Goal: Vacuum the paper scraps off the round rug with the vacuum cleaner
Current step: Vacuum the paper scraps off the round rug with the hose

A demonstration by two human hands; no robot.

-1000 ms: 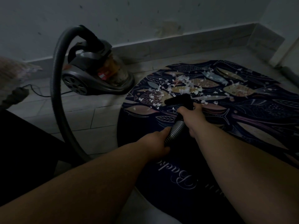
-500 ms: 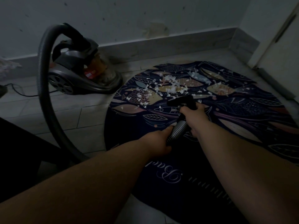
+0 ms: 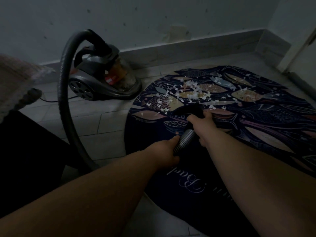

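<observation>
Lighting poor; detail limited. A round dark rug [image 3: 256,120] w/ fish and leaf print lies flat on the pale tiled floor [image 3: 102,120], right of centre. White script lettering [image 3: 189,183] runs along its near edge, partly covered by the forearms.

Debris: white paper scraps [image 3: 193,94] lie on the far-left part of the rug. They are thickest in one patch, w/ strays spreading right over the fish motifs.

Equipment: a dark grey canister vacuum cleaner [image 3: 95,82] w/ clear dust bin stands on the floor just beside the rug's far-left edge, near the grey skirting board [image 3: 188,50]. Its ribbed grey hose [image 3: 65,100] rises from the top of the body, arcs over to the left, drops to the floor and runs up to the hands. A thin black power cord [image 3: 49,100] trails left at floor level.

Right hand [image 3: 203,125]: fingers wrapped round the neck of the black nozzle [image 3: 189,110], which sits at the near margin of the scraps. The mouth appears to rest on the rug, but contact can't be confirmed in this light.

Left hand [image 3: 164,151]: just behind the right, grasping the hose, thumb laid along the ribs. Both arms extended, hands close together, approx. mid-frame.

Misc.: pale fabric [image 3: 15,77] at far left, blurred; ID not possible.
</observation>
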